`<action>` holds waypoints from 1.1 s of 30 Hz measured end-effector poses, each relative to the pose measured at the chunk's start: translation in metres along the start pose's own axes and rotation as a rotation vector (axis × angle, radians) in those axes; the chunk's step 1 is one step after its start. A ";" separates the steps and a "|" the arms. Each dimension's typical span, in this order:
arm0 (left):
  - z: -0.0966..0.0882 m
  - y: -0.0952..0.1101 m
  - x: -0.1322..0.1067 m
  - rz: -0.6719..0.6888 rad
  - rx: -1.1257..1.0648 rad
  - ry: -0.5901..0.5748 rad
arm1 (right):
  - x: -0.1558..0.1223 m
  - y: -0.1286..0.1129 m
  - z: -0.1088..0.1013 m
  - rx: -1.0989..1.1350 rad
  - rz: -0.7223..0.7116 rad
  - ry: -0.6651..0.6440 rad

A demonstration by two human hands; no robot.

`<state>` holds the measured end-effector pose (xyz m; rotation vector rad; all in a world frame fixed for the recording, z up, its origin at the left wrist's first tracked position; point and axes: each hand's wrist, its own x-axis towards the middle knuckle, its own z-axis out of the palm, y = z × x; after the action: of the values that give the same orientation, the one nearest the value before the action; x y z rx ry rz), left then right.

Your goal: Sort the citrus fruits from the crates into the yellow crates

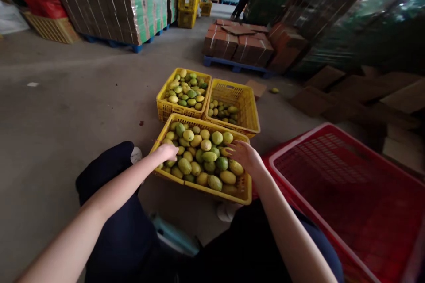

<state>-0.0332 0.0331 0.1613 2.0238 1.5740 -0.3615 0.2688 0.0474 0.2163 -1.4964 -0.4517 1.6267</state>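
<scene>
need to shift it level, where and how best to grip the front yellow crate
Probably hold the front yellow crate by its rim at both short ends, left hand left, right hand right. It is wide and full of fruit, so opposite grips should balance it. Come from above on the right, where the red crate is close.

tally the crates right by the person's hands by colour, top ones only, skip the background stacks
Yellow: 3 (front crate, rear left crate, rear right crate)
Red: 1 (red crate)
Total: 4
Any crates hidden underneath can't be told.
</scene>
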 end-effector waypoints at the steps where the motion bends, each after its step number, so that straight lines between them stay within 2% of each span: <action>1: 0.004 -0.001 0.002 -0.007 0.007 -0.004 | -0.003 0.000 0.000 0.006 0.004 -0.007; 4: 0.016 -0.010 0.002 -0.024 0.023 0.028 | -0.009 0.003 0.002 0.029 0.021 -0.047; 9: 0.030 -0.035 -0.010 -0.017 0.028 0.095 | -0.019 0.005 0.010 0.110 -0.004 -0.243; 14: 0.032 -0.056 -0.007 0.044 -0.001 0.091 | -0.029 0.010 0.016 0.156 0.016 -0.373; 17: 0.027 -0.058 -0.001 0.097 -0.101 0.110 | -0.031 0.020 0.020 0.130 0.016 -0.363; 20: 0.014 -0.039 -0.004 0.156 -0.146 0.169 | -0.033 0.035 0.026 0.058 0.030 -0.298; 23: -0.008 0.000 -0.022 0.290 -0.150 0.252 | -0.038 0.052 0.035 0.068 0.120 -0.271; 26: -0.033 0.033 -0.045 0.468 -0.222 0.337 | -0.044 0.062 0.047 0.217 0.305 -0.360; 28: -0.046 0.040 -0.054 0.530 -0.225 0.315 | -0.047 0.062 0.051 0.305 0.363 -0.401; 30: -0.054 0.032 -0.051 0.438 -0.177 0.248 | -0.047 0.057 0.051 0.350 0.359 -0.351; 33: -0.051 0.010 -0.028 0.113 -0.072 0.113 | -0.046 0.044 0.045 0.405 0.337 -0.249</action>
<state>-0.0371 0.0379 0.2203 2.0980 1.5079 -0.1484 0.2077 -0.0010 0.2214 -1.1100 0.0102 2.0364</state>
